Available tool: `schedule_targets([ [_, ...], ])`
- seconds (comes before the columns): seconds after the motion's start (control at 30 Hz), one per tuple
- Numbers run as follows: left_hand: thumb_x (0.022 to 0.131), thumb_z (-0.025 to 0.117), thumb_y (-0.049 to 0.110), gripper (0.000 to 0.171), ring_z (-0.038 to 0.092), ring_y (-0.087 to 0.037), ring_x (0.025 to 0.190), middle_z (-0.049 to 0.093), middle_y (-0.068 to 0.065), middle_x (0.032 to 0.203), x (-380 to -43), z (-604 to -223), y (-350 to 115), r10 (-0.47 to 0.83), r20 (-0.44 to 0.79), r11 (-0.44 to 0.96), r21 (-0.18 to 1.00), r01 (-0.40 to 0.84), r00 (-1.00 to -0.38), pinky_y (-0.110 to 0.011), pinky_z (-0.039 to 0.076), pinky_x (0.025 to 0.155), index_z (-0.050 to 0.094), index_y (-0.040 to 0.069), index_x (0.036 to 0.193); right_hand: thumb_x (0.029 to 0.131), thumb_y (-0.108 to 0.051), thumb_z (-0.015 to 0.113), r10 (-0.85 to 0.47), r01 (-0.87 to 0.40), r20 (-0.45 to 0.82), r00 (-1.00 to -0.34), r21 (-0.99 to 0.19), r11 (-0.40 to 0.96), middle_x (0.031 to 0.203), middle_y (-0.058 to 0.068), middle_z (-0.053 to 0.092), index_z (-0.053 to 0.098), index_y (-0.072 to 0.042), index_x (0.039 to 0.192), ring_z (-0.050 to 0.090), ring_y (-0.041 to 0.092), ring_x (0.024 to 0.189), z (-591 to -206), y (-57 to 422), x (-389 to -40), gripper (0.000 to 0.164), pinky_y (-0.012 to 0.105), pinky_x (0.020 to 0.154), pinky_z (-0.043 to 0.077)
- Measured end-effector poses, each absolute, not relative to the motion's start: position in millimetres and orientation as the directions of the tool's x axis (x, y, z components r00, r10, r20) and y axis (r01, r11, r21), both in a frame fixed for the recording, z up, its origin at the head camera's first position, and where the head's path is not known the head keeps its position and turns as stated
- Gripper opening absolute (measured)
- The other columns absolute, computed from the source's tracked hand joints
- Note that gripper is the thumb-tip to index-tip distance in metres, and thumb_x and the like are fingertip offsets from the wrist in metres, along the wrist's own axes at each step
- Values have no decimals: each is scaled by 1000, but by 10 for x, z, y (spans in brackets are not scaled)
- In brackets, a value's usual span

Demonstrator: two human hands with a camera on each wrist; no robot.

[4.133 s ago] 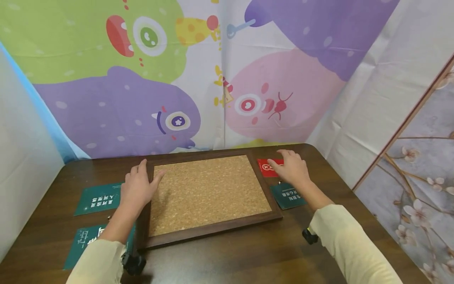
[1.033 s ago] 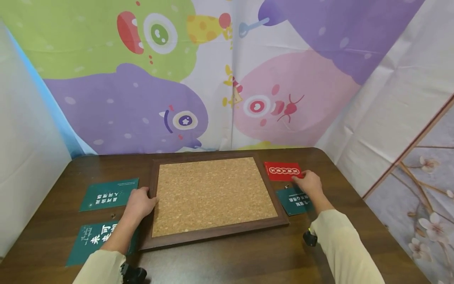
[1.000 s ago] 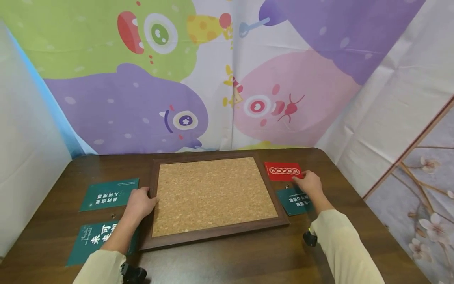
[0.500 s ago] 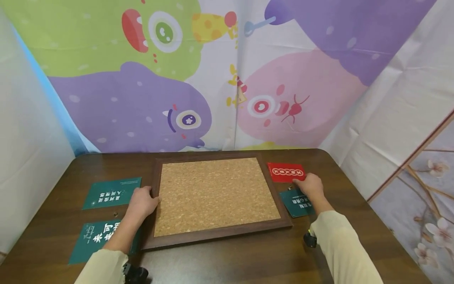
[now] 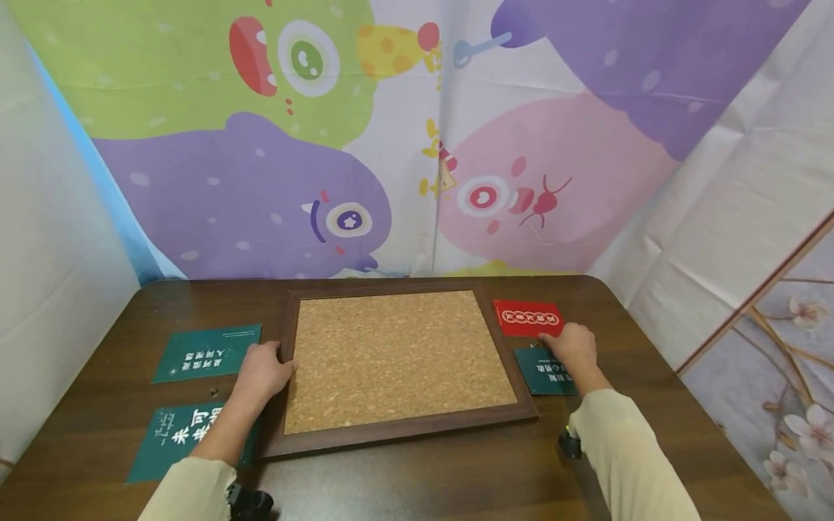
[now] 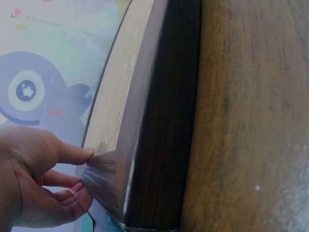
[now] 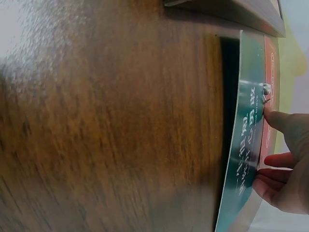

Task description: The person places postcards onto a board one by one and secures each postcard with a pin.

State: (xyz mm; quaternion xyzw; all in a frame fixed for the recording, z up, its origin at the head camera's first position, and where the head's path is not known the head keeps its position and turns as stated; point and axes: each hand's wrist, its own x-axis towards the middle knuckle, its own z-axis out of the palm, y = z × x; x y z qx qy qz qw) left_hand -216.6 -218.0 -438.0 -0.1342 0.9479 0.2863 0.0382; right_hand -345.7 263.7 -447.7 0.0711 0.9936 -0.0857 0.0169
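The wood-framed cork board [image 5: 397, 362] lies mid-table. My left hand [image 5: 263, 375] holds its left rail; in the left wrist view the thumb is on the frame's [image 6: 104, 176] face, fingers curled at the outer edge. To the board's right, my right hand [image 5: 575, 349] pinches a green card [image 5: 542, 370] with white characters, thumb at its far edge and fingers at its side. In the right wrist view the card [image 7: 246, 121] shows a dark shadow along its near edge. A small shiny metal piece [image 7: 266, 89] sits by the thumb.
A red card [image 5: 526, 316] lies just beyond the green one. Two more green cards, an upper card [image 5: 202, 354] and a lower card [image 5: 159, 441], lie left of the board, with a small metal piece [image 5: 213, 392] between them. A cartoon-print curtain [image 5: 313, 181] hangs behind the table.
From hovering near the red card, my right hand has come down to the green card, whose near edge has turned slightly. My left hand has moved from above the board's left edge to holding it.
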Motion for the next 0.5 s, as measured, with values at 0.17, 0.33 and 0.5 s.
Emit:
schedule_targets([
  [0.17, 85, 52, 17, 53, 40, -46, 108, 39, -37, 116, -2169, -4388, -2182, -231, -152, 800, 533, -277, -961, -53, 38, 88, 36, -17, 123, 82, -41, 55, 150, 156, -41, -988, -191, 969, 83, 22, 62, 62, 10, 86, 52, 28, 71, -4487, 2630, -3459, 51, 43, 69, 45],
  [0.33, 85, 52, 17, 53, 40, -46, 107, 39, -36, 116, -2179, -4388, -2187, -235, -161, 797, 533, -284, -959, -53, 39, 86, 36, -16, 123, 84, -42, 52, 157, 162, -40, -987, -204, 966, 84, 22, 62, 62, 9, 83, 51, 32, 77, -4487, 2620, -3464, 52, 47, 78, 41],
  [0.5, 85, 52, 17, 53, 41, -46, 106, 38, -36, 115, -2188, -4382, -2188, -237, -167, 793, 536, -290, -957, -53, 39, 86, 36, -16, 123, 84, -43, 52, 140, 138, 0, -990, -164, 977, 87, 25, 61, 62, 9, 77, 46, 39, 91, -4514, 2613, -3454, 53, 51, 88, 31],
])
